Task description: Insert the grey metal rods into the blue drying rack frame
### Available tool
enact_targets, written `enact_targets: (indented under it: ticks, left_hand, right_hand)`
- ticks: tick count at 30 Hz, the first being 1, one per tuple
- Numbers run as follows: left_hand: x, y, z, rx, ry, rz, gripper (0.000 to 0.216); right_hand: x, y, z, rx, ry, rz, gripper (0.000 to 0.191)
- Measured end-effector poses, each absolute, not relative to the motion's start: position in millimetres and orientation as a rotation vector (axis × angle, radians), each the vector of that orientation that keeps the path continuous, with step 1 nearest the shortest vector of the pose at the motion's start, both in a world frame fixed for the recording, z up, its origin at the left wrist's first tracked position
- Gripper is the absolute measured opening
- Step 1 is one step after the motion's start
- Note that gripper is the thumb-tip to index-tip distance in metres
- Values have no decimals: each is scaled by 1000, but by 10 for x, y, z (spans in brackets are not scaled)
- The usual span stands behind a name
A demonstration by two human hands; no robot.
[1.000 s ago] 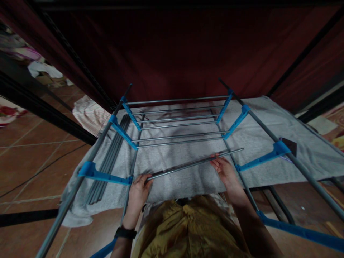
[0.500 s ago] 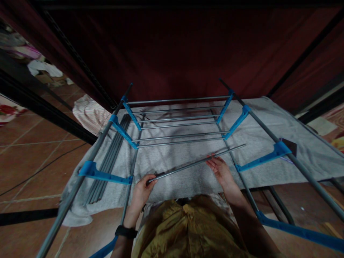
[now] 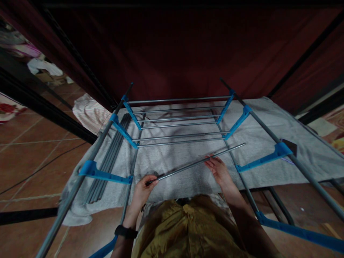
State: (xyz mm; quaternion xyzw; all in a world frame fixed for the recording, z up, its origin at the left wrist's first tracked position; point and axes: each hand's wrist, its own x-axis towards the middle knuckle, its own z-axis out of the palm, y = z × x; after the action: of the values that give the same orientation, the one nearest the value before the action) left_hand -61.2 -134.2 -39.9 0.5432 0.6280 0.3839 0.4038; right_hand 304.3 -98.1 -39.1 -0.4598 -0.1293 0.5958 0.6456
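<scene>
A thin grey metal rod (image 3: 185, 167) slants between my two hands, its right end higher in view. My left hand (image 3: 143, 188) pinches it close to its left end. Farther along, the fingers of my right hand (image 3: 217, 168) close around the rod, leaving a free end past them. Around my hands stands a rack of grey side tubes (image 3: 268, 132) with blue plastic brackets (image 3: 104, 175). Several crossbars (image 3: 180, 125) span the brackets at the rack's far end. The nearer brackets, left and right, have no bar between them.
Several loose grey tubes (image 3: 107, 163) lie side by side at the left on a grey cloth (image 3: 166, 157). A dark red panel (image 3: 172, 50) rises behind the rack. Brown floor tiles (image 3: 34, 161) show at left, with a thin cable (image 3: 45, 165).
Almost nothing differs. My right hand has slid slightly left along the rod, and my left hand has shifted a touch; the rod keeps nearly the same slant.
</scene>
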Motion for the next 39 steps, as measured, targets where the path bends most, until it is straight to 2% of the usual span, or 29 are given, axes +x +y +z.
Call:
enact_targets:
  ticks: [11,20,30,39]
  left_hand:
    - [-553,-1378,-244,1241,1490,916,21]
    - [-499,-1403,-161,1057,1508,880,34]
    - [-455,-1438,-168,945,1435,842,42]
    - [-373,-1487,-189,823,1386,854,37]
  right_hand:
    - [3030,-977,-450,-1038,-308,1325,21]
    - [2987,-972,-466,-1086,-321,1329,13]
    - [2936,-987,-424,-1125,-300,1326,19]
    - [2812,-1033,-463,-1086,-375,1376,26]
